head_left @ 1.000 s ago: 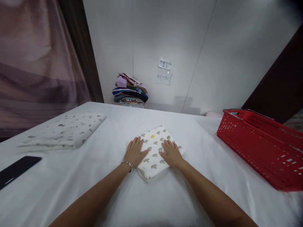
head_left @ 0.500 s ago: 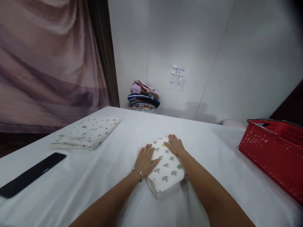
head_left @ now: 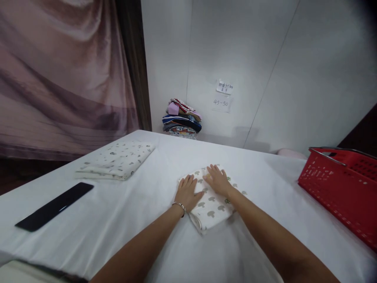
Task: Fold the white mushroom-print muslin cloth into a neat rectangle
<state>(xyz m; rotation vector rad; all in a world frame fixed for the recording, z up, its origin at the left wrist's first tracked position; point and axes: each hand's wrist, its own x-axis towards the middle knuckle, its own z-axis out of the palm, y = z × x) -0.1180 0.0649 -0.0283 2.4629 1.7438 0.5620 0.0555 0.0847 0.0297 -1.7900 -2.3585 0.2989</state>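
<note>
A folded white mushroom-print cotton cloth (head_left: 207, 205) is touched by left hand (head_left: 187, 194) and right hand (head_left: 218, 181), spread flat; at three o'clock, a red perforated plastic basket (head_left: 338, 192) is seen, inside mostly hidden.

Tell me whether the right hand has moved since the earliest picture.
Yes. Judged against the note reading 45-50 on the wall, the right hand has shifted leftward and a little toward the wall, nearer the left hand.
</note>
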